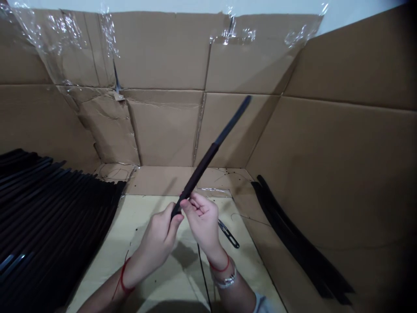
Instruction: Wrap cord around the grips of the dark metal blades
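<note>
A long black rod [208,158] points up and to the right from my hands, its thinner upper part ending near the back cardboard wall. My left hand [159,237] is closed around the rod's lower end. My right hand [202,219] pinches the same end with its fingertips, right beside the left thumb. Both wrists wear a red string; the right wrist also has a silver bracelet. A thin black cord [203,274] hangs down below my hands.
A large stack of black rods [48,217] lies at the left. A few black strips [299,243] lean against the right cardboard wall [342,174]. A small black tool [229,234] lies on the pale work surface [143,208]. Taped cardboard encloses the space.
</note>
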A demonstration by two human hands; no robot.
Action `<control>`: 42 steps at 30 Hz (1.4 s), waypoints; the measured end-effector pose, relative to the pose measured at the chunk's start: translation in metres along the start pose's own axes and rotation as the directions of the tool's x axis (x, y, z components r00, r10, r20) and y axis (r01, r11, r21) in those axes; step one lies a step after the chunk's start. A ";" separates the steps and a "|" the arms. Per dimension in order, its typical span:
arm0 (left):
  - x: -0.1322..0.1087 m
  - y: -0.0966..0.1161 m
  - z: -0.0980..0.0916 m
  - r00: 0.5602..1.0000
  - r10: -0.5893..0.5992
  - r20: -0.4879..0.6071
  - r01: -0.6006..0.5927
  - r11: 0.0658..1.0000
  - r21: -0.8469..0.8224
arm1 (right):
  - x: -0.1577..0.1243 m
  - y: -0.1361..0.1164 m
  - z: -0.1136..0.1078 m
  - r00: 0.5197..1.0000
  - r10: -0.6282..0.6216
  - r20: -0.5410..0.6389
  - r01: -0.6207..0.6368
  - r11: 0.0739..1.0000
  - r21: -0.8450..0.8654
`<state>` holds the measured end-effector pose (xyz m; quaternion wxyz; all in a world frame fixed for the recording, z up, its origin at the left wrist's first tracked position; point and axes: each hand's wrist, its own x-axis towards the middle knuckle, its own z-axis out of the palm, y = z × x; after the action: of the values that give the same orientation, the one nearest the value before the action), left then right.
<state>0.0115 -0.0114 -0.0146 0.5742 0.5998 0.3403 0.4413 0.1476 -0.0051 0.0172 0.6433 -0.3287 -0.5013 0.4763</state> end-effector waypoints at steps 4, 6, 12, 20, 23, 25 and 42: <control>0.000 0.002 -0.007 0.912 -0.146 0.383 0.211 0.968 -0.134 | -0.002 -0.001 -0.003 0.985 0.075 0.154 -0.075 0.997 -0.004; 0.002 0.005 -0.011 0.980 -0.048 0.195 0.049 0.999 -0.002 | -0.003 -0.002 -0.004 0.997 0.026 0.066 -0.024 0.999 -0.040; 0.005 0.001 -0.005 0.955 -0.176 0.238 0.204 0.974 -0.100 | -0.001 -0.004 -0.006 0.973 0.103 0.206 -0.106 0.994 0.006; -0.002 -0.007 0.006 0.944 -0.273 0.187 0.313 0.918 -0.244 | -0.010 -0.007 0.005 0.996 0.055 0.077 -0.049 0.997 -0.067; -0.003 -0.006 0.008 0.934 -0.253 0.251 0.324 0.896 -0.303 | -0.011 -0.012 0.000 0.999 -0.011 -0.040 0.007 0.996 -0.091; -0.004 -0.006 0.010 0.940 -0.227 0.256 0.295 0.916 -0.271 | -0.010 -0.015 -0.007 0.995 -0.049 -0.086 0.043 0.996 -0.075; 0.002 0.007 -0.008 0.903 -0.219 0.370 0.411 0.692 -0.594 | -0.006 -0.008 0.003 0.946 0.208 0.247 -0.208 0.978 -0.026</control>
<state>0.0045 -0.0073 -0.0077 0.8564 0.3446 0.1794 0.3401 0.1464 -0.0139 0.0233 0.5218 -0.3171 -0.5404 0.5789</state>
